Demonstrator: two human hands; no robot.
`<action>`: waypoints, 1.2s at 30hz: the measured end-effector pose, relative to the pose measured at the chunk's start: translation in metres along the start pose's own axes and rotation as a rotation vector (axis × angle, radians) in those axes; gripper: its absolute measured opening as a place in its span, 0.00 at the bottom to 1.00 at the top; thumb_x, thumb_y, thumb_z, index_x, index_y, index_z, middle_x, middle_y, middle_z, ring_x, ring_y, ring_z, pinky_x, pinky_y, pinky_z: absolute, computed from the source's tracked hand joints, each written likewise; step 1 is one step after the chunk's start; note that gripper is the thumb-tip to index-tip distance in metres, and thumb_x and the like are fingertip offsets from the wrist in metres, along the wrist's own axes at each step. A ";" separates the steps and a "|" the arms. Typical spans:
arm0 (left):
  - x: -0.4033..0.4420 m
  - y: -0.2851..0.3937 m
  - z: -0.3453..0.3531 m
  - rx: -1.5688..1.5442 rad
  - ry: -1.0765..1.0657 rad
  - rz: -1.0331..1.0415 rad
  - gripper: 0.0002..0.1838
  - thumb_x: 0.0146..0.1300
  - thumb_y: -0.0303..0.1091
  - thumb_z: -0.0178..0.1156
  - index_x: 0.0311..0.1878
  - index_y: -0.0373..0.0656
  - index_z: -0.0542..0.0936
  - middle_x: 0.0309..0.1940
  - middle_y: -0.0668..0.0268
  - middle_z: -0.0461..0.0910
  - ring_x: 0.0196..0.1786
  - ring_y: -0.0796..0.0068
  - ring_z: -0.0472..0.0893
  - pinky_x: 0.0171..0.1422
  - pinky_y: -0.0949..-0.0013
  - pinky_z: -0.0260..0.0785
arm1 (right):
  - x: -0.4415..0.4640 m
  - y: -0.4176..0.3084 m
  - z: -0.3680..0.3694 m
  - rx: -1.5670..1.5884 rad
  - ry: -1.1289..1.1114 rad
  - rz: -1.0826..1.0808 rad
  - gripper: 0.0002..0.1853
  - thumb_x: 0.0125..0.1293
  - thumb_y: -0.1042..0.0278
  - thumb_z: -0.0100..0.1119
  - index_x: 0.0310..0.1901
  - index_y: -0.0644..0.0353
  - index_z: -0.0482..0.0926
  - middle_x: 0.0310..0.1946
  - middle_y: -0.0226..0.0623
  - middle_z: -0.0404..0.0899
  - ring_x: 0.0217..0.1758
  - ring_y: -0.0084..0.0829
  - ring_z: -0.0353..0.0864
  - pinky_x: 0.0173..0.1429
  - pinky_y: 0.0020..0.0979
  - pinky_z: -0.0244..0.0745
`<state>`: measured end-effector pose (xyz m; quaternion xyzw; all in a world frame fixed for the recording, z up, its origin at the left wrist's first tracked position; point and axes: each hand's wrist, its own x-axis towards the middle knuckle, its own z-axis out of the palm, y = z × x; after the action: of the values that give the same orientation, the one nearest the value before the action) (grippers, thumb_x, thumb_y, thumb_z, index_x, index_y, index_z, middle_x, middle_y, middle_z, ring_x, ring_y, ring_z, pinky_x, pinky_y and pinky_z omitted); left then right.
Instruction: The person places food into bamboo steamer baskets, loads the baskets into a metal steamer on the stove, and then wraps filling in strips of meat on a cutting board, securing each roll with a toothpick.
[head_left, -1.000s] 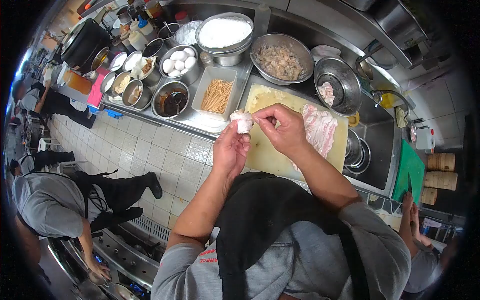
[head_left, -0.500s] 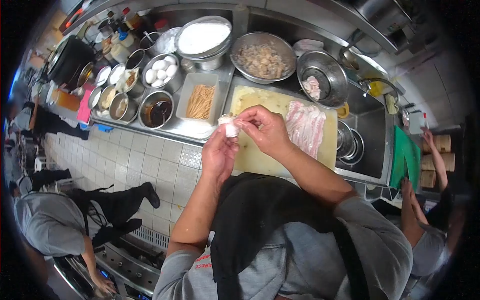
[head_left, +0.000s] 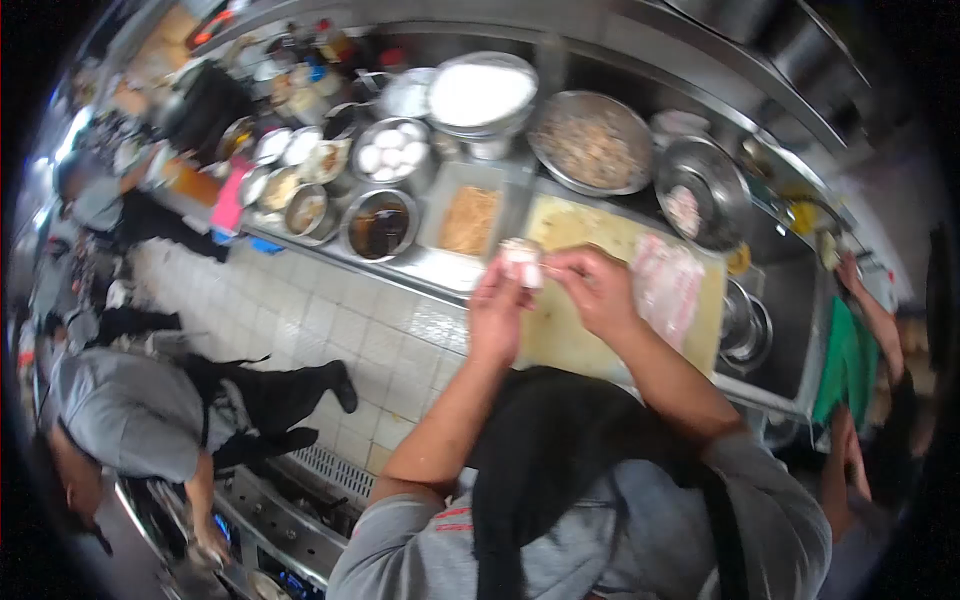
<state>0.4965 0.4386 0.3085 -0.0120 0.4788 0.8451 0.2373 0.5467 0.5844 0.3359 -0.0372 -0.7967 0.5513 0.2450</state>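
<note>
My left hand (head_left: 497,308) grips a small roll wrapped in pale meat (head_left: 521,262), with a brown filling showing at its top. Beside it, my right hand (head_left: 597,290) pinches a thin wooden toothpick (head_left: 549,266) whose tip points at the roll's side; blur hides whether it has gone in. Both hands are over the near left part of a yellowed cutting board (head_left: 560,335). Thin slices of raw, fatty pork (head_left: 668,292) lie on the board, right of my right hand. A plastic container of toothpicks (head_left: 470,221) stands just beyond my left hand.
Behind the board are a bowl of chopped filling (head_left: 592,143) and a metal bowl with meat pieces (head_left: 684,212). Eggs (head_left: 392,150) and dark sauce (head_left: 381,228) stand left. A sink (head_left: 775,330) is right. Co-workers (head_left: 140,410) work at both sides.
The view has swung, so the counter and both hands appear further right and lower. A toothpick now shows between my right fingers and the roll; my left hand still holds the roll.
</note>
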 end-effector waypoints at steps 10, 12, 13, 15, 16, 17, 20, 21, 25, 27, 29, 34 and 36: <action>-0.001 -0.002 -0.001 0.040 -0.054 0.045 0.19 0.75 0.37 0.54 0.64 0.40 0.76 0.43 0.72 0.82 0.37 0.87 0.75 0.39 0.78 0.69 | 0.007 0.003 0.007 -0.030 -0.044 -0.101 0.03 0.58 0.79 0.68 0.34 0.63 0.84 0.34 0.39 0.80 0.38 0.30 0.81 0.41 0.27 0.75; 0.000 -0.008 0.000 0.033 -0.076 0.025 0.19 0.75 0.37 0.53 0.64 0.39 0.76 0.43 0.71 0.82 0.37 0.87 0.75 0.39 0.78 0.69 | 0.003 0.011 0.006 -0.008 -0.037 -0.068 0.03 0.58 0.79 0.68 0.34 0.64 0.84 0.35 0.39 0.80 0.38 0.30 0.81 0.40 0.27 0.75; 0.001 -0.008 -0.002 0.036 -0.053 0.003 0.19 0.75 0.37 0.53 0.64 0.40 0.76 0.44 0.71 0.82 0.38 0.86 0.76 0.40 0.78 0.69 | 0.003 0.017 0.008 0.015 -0.045 -0.049 0.03 0.58 0.78 0.68 0.34 0.64 0.84 0.35 0.38 0.79 0.38 0.29 0.80 0.40 0.27 0.75; 0.004 -0.012 -0.005 0.059 -0.050 -0.038 0.20 0.75 0.38 0.53 0.64 0.39 0.75 0.47 0.68 0.82 0.42 0.81 0.78 0.42 0.75 0.70 | -0.001 0.027 0.009 0.068 -0.024 0.013 0.03 0.59 0.78 0.68 0.34 0.64 0.84 0.35 0.37 0.79 0.38 0.28 0.80 0.40 0.26 0.75; 0.006 -0.013 -0.008 0.076 -0.068 -0.053 0.21 0.75 0.38 0.54 0.65 0.37 0.73 0.49 0.66 0.82 0.45 0.77 0.80 0.44 0.73 0.70 | -0.003 0.031 0.009 0.100 0.005 0.053 0.03 0.59 0.78 0.68 0.34 0.64 0.83 0.35 0.37 0.79 0.38 0.28 0.80 0.40 0.26 0.75; 0.009 -0.013 -0.007 0.149 -0.089 -0.067 0.22 0.75 0.38 0.54 0.66 0.38 0.73 0.50 0.65 0.82 0.45 0.76 0.80 0.44 0.72 0.70 | -0.004 0.039 0.009 0.185 0.021 0.117 0.03 0.60 0.77 0.67 0.35 0.64 0.83 0.36 0.36 0.79 0.38 0.27 0.80 0.41 0.26 0.76; 0.008 -0.006 0.012 0.284 -0.176 -0.074 0.29 0.74 0.37 0.54 0.75 0.43 0.62 0.53 0.64 0.81 0.46 0.74 0.81 0.44 0.72 0.73 | -0.002 0.041 -0.007 0.392 0.126 0.377 0.04 0.63 0.77 0.65 0.38 0.65 0.81 0.37 0.35 0.80 0.38 0.25 0.81 0.43 0.27 0.79; 0.006 -0.004 0.016 0.322 -0.243 -0.029 0.33 0.74 0.35 0.55 0.78 0.46 0.55 0.57 0.63 0.80 0.46 0.73 0.81 0.44 0.71 0.74 | -0.001 0.044 -0.019 0.561 0.165 0.549 0.04 0.64 0.76 0.64 0.39 0.65 0.80 0.38 0.35 0.81 0.38 0.25 0.81 0.44 0.27 0.81; -0.001 -0.006 0.015 0.331 -0.256 -0.035 0.33 0.73 0.34 0.55 0.78 0.45 0.56 0.61 0.59 0.78 0.45 0.73 0.81 0.44 0.73 0.73 | 0.014 0.076 -0.097 0.464 0.362 0.433 0.02 0.68 0.77 0.58 0.40 0.65 0.79 0.35 0.34 0.82 0.36 0.24 0.82 0.44 0.29 0.83; -0.003 -0.010 0.001 0.369 -0.238 -0.089 0.33 0.72 0.32 0.55 0.78 0.47 0.56 0.62 0.59 0.77 0.45 0.76 0.81 0.43 0.74 0.73 | 0.026 0.092 -0.146 0.151 0.481 0.348 0.03 0.68 0.78 0.56 0.39 0.63 0.79 0.32 0.33 0.82 0.33 0.24 0.82 0.39 0.29 0.81; -0.008 -0.018 -0.008 0.410 -0.211 -0.131 0.33 0.71 0.30 0.56 0.78 0.48 0.57 0.63 0.59 0.76 0.44 0.78 0.80 0.43 0.74 0.72 | 0.033 0.145 -0.197 -0.189 0.575 0.343 0.05 0.64 0.71 0.62 0.37 0.62 0.83 0.30 0.37 0.85 0.34 0.27 0.84 0.40 0.33 0.79; -0.012 -0.035 -0.011 0.507 -0.211 -0.164 0.30 0.70 0.28 0.57 0.74 0.44 0.64 0.60 0.61 0.78 0.43 0.80 0.79 0.43 0.76 0.70 | 0.039 0.173 -0.251 -0.687 0.507 0.386 0.05 0.60 0.69 0.63 0.35 0.58 0.86 0.33 0.44 0.86 0.39 0.41 0.86 0.47 0.38 0.78; -0.010 -0.042 -0.008 0.562 -0.238 -0.179 0.29 0.70 0.28 0.57 0.73 0.43 0.65 0.59 0.62 0.78 0.43 0.81 0.79 0.43 0.77 0.70 | 0.026 0.162 -0.253 -0.649 0.496 0.352 0.05 0.60 0.69 0.63 0.35 0.59 0.85 0.33 0.45 0.85 0.39 0.41 0.86 0.47 0.38 0.78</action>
<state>0.5212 0.4462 0.2734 0.1111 0.6596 0.6508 0.3592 0.5993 0.8733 0.2686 -0.3785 -0.8270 0.2806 0.3067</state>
